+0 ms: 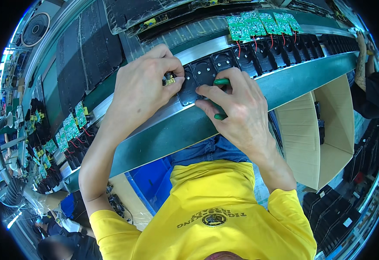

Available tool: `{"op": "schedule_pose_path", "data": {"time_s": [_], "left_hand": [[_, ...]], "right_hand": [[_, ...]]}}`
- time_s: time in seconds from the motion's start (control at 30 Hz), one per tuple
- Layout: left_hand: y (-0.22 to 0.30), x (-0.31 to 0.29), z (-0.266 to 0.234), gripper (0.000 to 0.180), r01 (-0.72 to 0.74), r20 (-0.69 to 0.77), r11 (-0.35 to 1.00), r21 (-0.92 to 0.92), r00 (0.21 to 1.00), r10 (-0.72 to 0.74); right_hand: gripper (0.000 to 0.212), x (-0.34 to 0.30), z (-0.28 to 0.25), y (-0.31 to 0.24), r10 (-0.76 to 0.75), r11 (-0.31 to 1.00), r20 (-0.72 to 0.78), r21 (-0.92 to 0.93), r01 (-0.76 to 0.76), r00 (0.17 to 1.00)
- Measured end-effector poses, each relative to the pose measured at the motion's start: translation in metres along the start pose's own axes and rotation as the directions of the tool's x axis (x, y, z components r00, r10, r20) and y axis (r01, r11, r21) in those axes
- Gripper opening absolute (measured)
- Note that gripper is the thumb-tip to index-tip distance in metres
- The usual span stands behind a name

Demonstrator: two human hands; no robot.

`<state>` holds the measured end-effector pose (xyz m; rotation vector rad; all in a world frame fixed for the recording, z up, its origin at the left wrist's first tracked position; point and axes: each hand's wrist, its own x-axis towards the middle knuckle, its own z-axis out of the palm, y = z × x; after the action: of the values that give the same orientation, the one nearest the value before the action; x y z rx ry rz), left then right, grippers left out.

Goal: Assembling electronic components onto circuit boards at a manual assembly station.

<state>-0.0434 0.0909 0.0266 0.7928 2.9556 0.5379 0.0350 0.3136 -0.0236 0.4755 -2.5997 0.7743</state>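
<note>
My left hand (pixel 144 84) is closed in a pinch over the row of black plastic housings. Between its thumb and fingers is a small yellow-and-black electronic part (pixel 169 79), mostly covered by the fingertips. My right hand (pixel 239 102) wraps round green-handled pliers (pixel 222 81); both grips show, while the jaws are hidden. The right fingertips are over a black housing (pixel 204 71) with small silver screws or studs in it. Between my two hands lies the end housing (pixel 187 89) of this row.
Green circuit boards (pixel 259 24) with red wires stand along the far right housings. More boards (pixel 71 126) are at left. An open cardboard box (pixel 300 134) stands below the green bench edge (pixel 168 138); a blue bin (pixel 152 182) is beside me. Other people work at both sides.
</note>
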Motion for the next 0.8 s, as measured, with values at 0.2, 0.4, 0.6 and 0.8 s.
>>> {"op": "schedule_pose_path", "data": {"time_s": [0.2, 0.4, 0.6, 0.8], "left_hand": [[0.004, 0.0, 0.009, 0.009, -0.007, -0.041, 1.0, -0.008, 0.999, 0.007], [0.006, -0.015, 0.017, 0.008, 0.011, -0.105, 1.0, -0.002, 0.994, -0.011], [0.009, -0.015, 0.02, 0.006, 0.046, -0.105, 0.999, 0.001, 0.993, -0.045], [-0.002, -0.014, 0.017, 0.004, 0.017, -0.081, 0.999, -0.051, 0.997, -0.021]], "right_hand": [[0.031, 0.001, -0.003, -0.001, -0.018, 1.0, 0.016, -0.008, 0.018, 1.0], [0.036, 0.038, -0.033, -0.027, 0.062, 0.789, 0.002, 0.612, -0.051, 0.998], [0.041, 0.089, 0.009, -0.022, 0.239, 0.077, -0.026, 0.997, 0.008, 0.971], [0.051, 0.104, 0.046, -0.015, 0.256, 0.151, -0.027, 0.988, -0.012, 0.966]]}}
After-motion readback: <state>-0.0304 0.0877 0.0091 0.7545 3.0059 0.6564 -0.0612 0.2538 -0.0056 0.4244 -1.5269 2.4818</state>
